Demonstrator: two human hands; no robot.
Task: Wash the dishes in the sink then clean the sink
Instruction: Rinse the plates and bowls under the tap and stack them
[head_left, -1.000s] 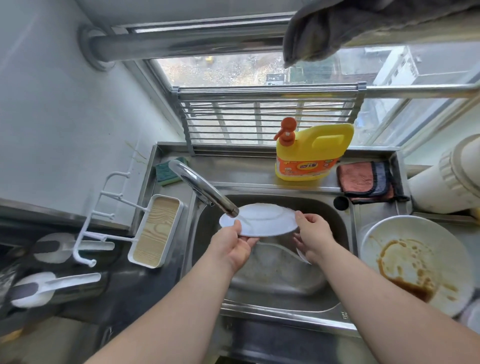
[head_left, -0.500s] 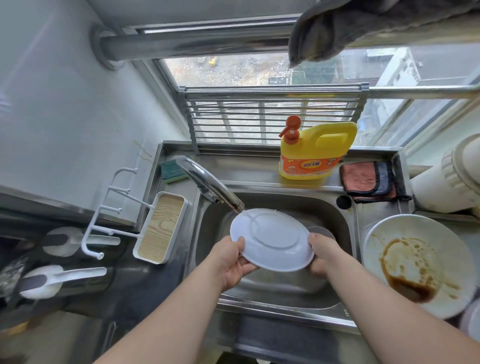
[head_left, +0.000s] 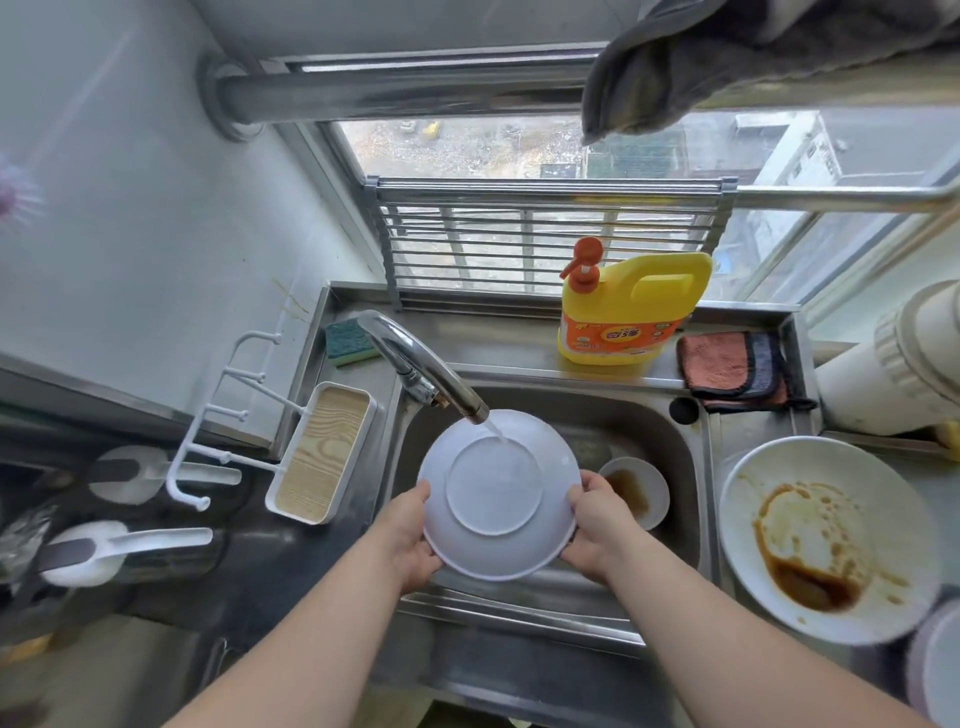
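A white plate is held over the steel sink with its underside facing me. My left hand grips its left rim and my right hand grips its right rim. Water runs from the chrome faucet onto the plate's upper edge. A small white dish with brown sauce lies in the basin behind my right hand. A large white plate smeared with brown sauce sits on the counter to the right of the sink.
A yellow detergent bottle with an orange pump stands on the back ledge. Beside it lie folded cloths. A green sponge sits behind the faucet. A white tray rack lies left of the sink. A white cylinder stands at the right.
The plate has tipped from nearly flat to underside facing me and come closer under the running water. Both hands shifted down along its rim, uncovering the small sauced dish.
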